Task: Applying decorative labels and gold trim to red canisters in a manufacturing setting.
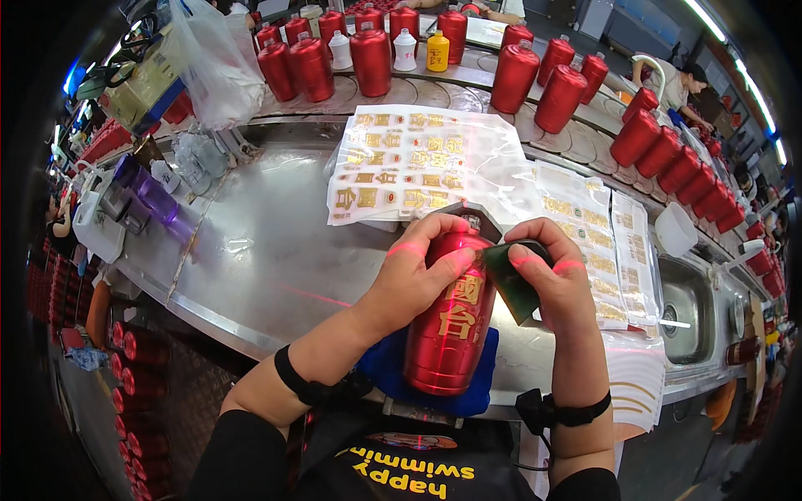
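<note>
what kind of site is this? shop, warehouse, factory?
Most likely a bottle-decorating line in a factory. Rows of identical red bottles ride a curved conveyor, sheets of gold decals lie on the steel bench, and another worker sits further along.

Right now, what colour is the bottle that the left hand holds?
The bottle is glossy red with gold characters; it shows best in the head view.

At lower centre of the frame the bottle (451,321) lies on a cushion (480,380) at the near edge of my table (267,259), my left hand (413,280) on its left, my right hand (555,280) on its right. Decal sheets (409,163) lie behind it (mid-frame). Bottles on the conveyor (434,92) cross the top.
</note>
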